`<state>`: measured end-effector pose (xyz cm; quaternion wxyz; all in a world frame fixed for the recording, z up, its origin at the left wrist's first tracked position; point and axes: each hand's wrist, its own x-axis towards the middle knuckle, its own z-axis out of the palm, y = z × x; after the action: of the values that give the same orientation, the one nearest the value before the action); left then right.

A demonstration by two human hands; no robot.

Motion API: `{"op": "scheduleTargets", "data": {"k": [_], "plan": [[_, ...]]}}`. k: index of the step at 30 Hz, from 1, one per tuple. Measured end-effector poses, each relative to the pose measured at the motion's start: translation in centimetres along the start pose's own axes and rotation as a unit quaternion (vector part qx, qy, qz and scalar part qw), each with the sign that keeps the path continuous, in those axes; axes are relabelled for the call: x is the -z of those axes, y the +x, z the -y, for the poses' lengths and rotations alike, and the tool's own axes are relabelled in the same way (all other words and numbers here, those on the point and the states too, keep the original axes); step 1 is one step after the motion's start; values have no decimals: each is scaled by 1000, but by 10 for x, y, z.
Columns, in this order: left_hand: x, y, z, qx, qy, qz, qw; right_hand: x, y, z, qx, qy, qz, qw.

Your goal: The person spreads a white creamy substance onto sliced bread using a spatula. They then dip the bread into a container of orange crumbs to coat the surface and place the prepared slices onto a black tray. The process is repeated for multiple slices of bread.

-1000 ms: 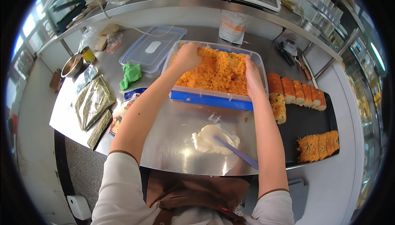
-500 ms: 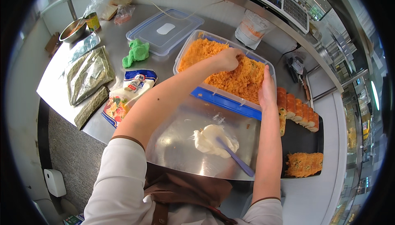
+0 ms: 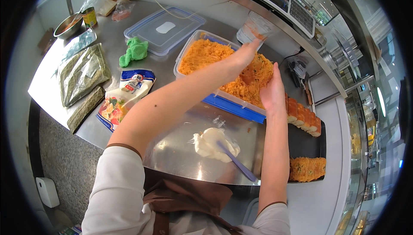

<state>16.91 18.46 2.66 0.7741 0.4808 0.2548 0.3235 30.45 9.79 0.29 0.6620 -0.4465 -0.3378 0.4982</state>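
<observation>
A clear plastic box (image 3: 177, 65) holds a thick bed of orange shredded floss (image 3: 206, 56). At its right end my right hand (image 3: 273, 89) cups a floss-coated piece of bread (image 3: 263, 68), upright and tilted, flecked with green. My left hand (image 3: 246, 53) is lifted just over the box beside that bread. Its fingers are stretched out toward the far side and grip nothing visible. Nearer to me, a purple spatula (image 3: 237, 162) lies with its blade in a mound of white cream (image 3: 208, 145) on the steel table.
At right, a black tray (image 3: 307, 147) bears a row of golden bread (image 3: 303, 116) and a coated piece (image 3: 307, 169). Leftward lie a clear lid (image 3: 150, 41), green cloth (image 3: 134, 51), printed pouch (image 3: 124, 99) and bagged seaweed sheets (image 3: 84, 75). A white bag (image 3: 254, 27) stands behind the box.
My left hand has risen from the floss, its curled fingers now stretched out. The bread against my right hand shows more. The whole view has shifted slightly.
</observation>
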Motion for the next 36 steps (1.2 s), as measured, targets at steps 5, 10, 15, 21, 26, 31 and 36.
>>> {"op": "scheduleTargets", "data": {"k": [5, 10, 15, 21, 26, 31, 36], "plan": [[40, -7, -17, 10, 62, -52, 997, -18, -3, -2, -36, -29, -63, 997], [61, -23, 1, 23, 116, -75, 990, 14, 3, -28, -43, -75, -66, 994], [42, -6, 19, 45, 84, -23, 995, -13, 10, -24, -40, 8, -2, 999], [44, -17, 0, 54, 58, -75, 994, 10, 17, -24, -35, -29, -17, 999], [70, -6, 20, 28, 74, -40, 996, 28, 12, -26, 107, -244, -108, 958], [76, -12, 14, 43, 40, -19, 998, -16, -4, -10, 335, -623, -26, 706], [77, -11, 19, 29, 67, -10, 997, -13, 17, -7, 334, -620, -63, 708]]}}
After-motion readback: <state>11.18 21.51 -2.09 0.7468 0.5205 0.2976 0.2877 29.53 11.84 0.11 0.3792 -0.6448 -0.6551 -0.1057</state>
